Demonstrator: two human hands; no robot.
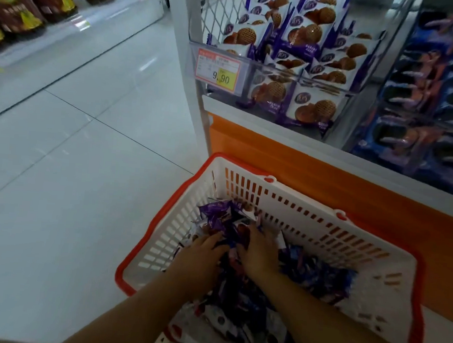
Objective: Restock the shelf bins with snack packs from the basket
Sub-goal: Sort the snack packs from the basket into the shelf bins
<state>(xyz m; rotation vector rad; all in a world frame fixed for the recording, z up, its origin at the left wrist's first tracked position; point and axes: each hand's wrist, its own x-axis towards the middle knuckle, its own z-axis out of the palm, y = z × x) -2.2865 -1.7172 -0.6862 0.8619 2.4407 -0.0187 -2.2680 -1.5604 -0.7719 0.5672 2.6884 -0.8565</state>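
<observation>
Your basket (310, 222) at 5 o'clock is matt white plastic, its snack packs (218, 215) glossy film. The shelf bin (275, 66) at 1 o'clock is clear plastic.

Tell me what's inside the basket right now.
Purple-and-white snack packs piled in the basket, with the left hand and right hand dug into the pile. The basket floor, lower packs and fingertips are covered.

One basket (310, 225), one price tag (218, 67), a left hand (200, 255) and right hand (260, 251), snack packs (317, 279) heaped beyond counting.
</observation>
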